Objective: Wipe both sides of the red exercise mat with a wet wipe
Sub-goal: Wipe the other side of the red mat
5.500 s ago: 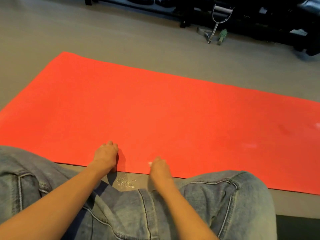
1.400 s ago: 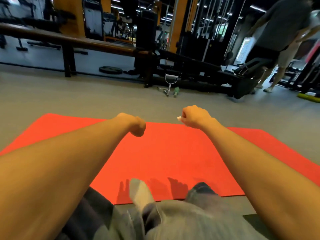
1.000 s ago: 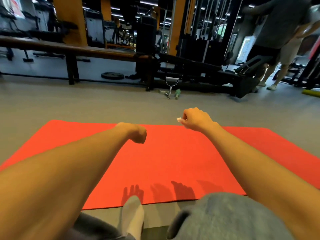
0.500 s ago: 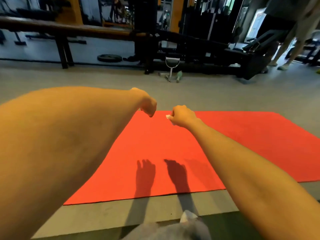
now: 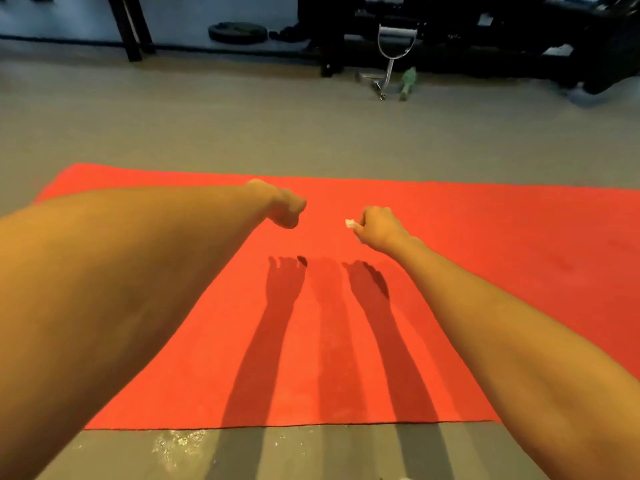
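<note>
The red exercise mat (image 5: 485, 258) lies flat on the grey floor and spans the view from left to right. Both my arms reach forward above it and throw long shadows on its middle. My left hand (image 5: 285, 207) is a closed fist with nothing visible in it, held in the air over the mat. My right hand (image 5: 375, 226) is also closed, a little to the right, with a small white bit of the wet wipe (image 5: 351, 223) sticking out at its thumb side. Neither hand touches the mat.
Grey floor (image 5: 242, 126) surrounds the mat, with a wet, glinting patch (image 5: 180, 445) by the near edge. At the back stand dark gym machines (image 5: 519, 36), a metal cable handle (image 5: 393, 53), a green object (image 5: 408, 83), a weight plate (image 5: 237, 31) and bench legs (image 5: 130, 27).
I have gone from kneeling at the mat's near edge to standing higher. The view has tilted down to the mat; my fists are held out over it, slightly further apart than half a second ago.
</note>
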